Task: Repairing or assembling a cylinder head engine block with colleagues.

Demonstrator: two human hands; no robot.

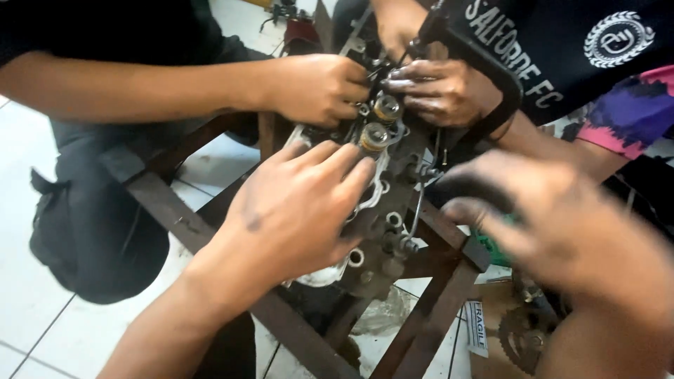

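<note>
Mostly occluded: left hand [295,210] lies flat on the engine cylinder head [379,210] (fingers spread, pinching nothing), atop the wooden stand [435,295]. Right hand [562,224] motion-blurred, finger state unreadable. Co-worker's hands [435,88] hide the valve springs [375,137].

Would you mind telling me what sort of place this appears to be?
Probably an informal engine repair workshop: a greasy engine cylinder head rests on a rough wooden stand over a white tiled floor, with a sprocket lying nearby.
</note>
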